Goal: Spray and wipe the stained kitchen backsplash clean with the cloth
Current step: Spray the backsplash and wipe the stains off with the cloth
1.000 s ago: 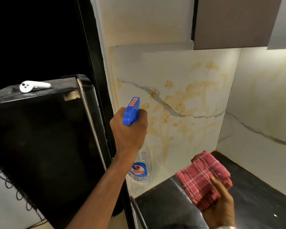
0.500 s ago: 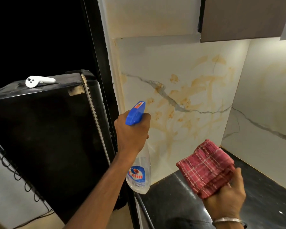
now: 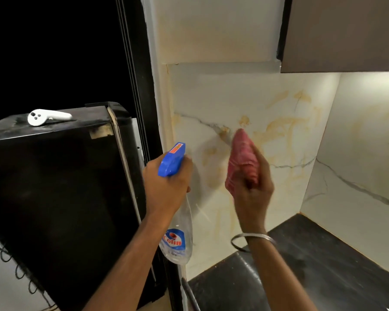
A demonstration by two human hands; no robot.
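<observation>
The white marble backsplash carries yellow-brown stains and drip marks across its middle. My left hand grips a clear spray bottle with a blue trigger head, held upright and aimed at the wall. My right hand is raised and holds a folded red checked cloth. The cloth's upper end lies against the stained wall next to a grey vein; it is motion-blurred.
A black countertop runs below the wall at the lower right. A black appliance stands on the left with a white controller on top. A brown wall cabinet hangs at the upper right. A second marble wall meets the corner.
My right hand has lifted the cloth from above the counter up to the stained wall. The spray bottle stays about where it was in my left hand.
</observation>
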